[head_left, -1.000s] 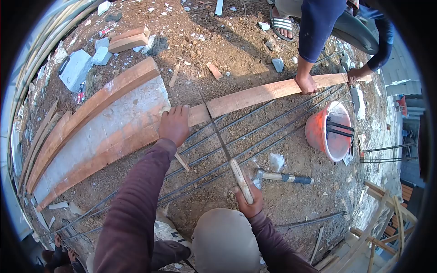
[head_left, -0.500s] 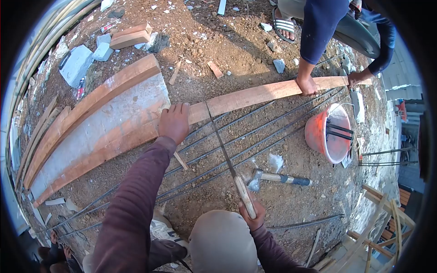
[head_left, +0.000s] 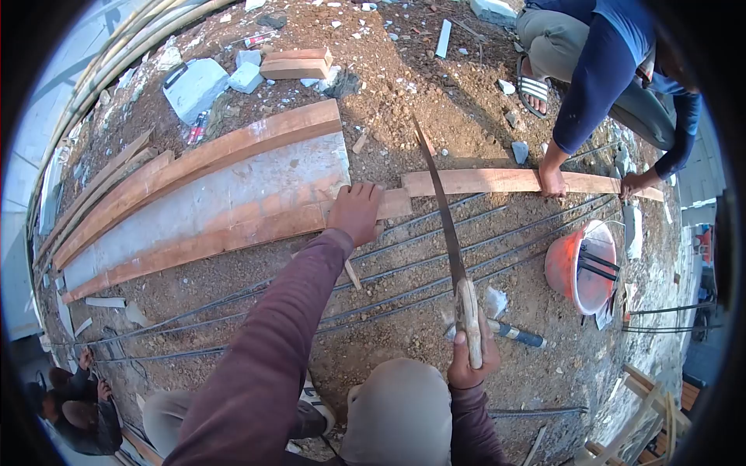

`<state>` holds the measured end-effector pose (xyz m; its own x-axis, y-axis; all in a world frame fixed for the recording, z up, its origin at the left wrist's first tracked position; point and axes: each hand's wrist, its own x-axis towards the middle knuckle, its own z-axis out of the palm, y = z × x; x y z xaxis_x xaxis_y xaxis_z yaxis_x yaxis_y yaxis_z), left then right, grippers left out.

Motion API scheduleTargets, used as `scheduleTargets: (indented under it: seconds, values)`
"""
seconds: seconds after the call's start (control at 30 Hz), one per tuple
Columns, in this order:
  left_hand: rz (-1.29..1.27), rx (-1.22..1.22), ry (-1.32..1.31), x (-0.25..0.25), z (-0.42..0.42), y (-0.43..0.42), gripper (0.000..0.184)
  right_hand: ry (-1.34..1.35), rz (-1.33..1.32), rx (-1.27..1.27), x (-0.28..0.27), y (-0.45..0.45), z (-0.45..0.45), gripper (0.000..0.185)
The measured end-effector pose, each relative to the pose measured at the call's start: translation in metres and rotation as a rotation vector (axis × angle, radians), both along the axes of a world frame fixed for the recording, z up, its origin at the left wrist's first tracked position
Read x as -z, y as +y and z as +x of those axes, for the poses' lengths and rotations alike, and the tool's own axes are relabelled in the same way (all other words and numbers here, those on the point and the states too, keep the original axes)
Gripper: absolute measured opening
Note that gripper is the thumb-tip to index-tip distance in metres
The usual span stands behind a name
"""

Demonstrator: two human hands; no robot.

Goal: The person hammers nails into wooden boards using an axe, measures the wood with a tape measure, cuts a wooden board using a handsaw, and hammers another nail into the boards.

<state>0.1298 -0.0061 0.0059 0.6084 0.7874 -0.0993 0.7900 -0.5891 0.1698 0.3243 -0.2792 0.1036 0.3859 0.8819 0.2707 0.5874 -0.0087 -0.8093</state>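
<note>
My left hand (head_left: pixel 357 211) presses down on the board's end, beside the corner of a grey panel (head_left: pixel 233 186) framed with wood strips. A short board stub (head_left: pixel 395 203) sticks out to its right. A separate long plank (head_left: pixel 474 181) lies just past the stub, its left end apart from it. In my right hand (head_left: pixel 473 353) is the pale handle of a handsaw (head_left: pixel 444 206), its blade pointing up and crossing over the plank near its left end. A co-worker's two hands (head_left: pixel 552 180) hold the plank's right part.
Steel bars (head_left: pixel 435 254) run across the soil under the boards. A red bucket (head_left: pixel 581 268) stands at the right, and a hammer (head_left: pixel 519 335) lies behind my right hand. Wood blocks (head_left: pixel 295 64) and white chunks lie at the top left. Other people (head_left: pixel 81 415) are at the lower left.
The long plank has come apart from the piece under my left hand. The saw has lifted out, its blade now more upright. The view has shifted, so the panel appears further right.
</note>
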Motion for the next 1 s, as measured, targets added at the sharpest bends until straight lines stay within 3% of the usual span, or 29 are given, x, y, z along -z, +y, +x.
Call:
scheduleTargets:
  seconds: [0.1, 0.2, 0.27, 0.3, 0.33, 0.4, 0.5, 0.53, 0.6, 0.87, 0.97, 1.0]
  values:
    - [0.284, 0.118, -0.216, -0.008, -0.018, -0.017, 0.075, 0.033, -0.050, -0.024, -0.038, 0.018, 0.019, 0.047]
    - [0.205, 0.309, -0.267, -0.032, -0.080, -0.005, 0.045, 0.085, -0.119, -0.040, -0.076, 0.021, 0.023, 0.048]
    - [0.152, 0.115, -0.096, -0.045, -0.141, 0.031, 0.025, 0.114, -0.139, -0.083, -0.094, 0.018, 0.026, 0.050]
    - [0.184, -0.027, -0.257, -0.052, -0.171, 0.051, 0.018, 0.220, -0.154, -0.087, -0.104, 0.024, 0.019, 0.049]
    - [0.104, -0.262, -0.212, -0.054, -0.200, 0.072, 0.018, 0.320, -0.162, -0.089, -0.114, 0.038, 0.010, 0.048]
    - [0.080, -0.438, -0.190, -0.067, -0.243, 0.098, 0.018, 0.382, -0.178, -0.081, -0.127, 0.064, -0.008, 0.048]
    - [0.131, -0.426, -0.247, -0.070, -0.257, 0.119, 0.019, 0.552, -0.168, -0.108, -0.151, 0.105, -0.036, 0.048]
    - [0.057, -0.424, -0.204, -0.073, -0.251, 0.126, 0.022, 0.442, -0.130, -0.153, -0.152, 0.121, -0.047, 0.048]
    - [0.154, -0.371, -0.290, -0.053, -0.235, 0.139, 0.027, 0.220, -0.064, -0.236, -0.147, 0.147, -0.071, 0.048]
    - [0.187, -0.474, -0.304, 0.006, -0.198, 0.192, 0.041, 0.284, 0.036, -0.185, -0.032, 0.182, -0.203, 0.047]
    - [0.162, -0.556, -0.272, 0.012, -0.190, 0.198, 0.046, 0.200, 0.081, -0.150, -0.011, 0.184, -0.216, 0.048]
    - [0.177, -0.580, -0.238, 0.011, -0.185, 0.198, 0.050, 0.259, -0.016, -0.147, -0.013, 0.180, -0.215, 0.049]
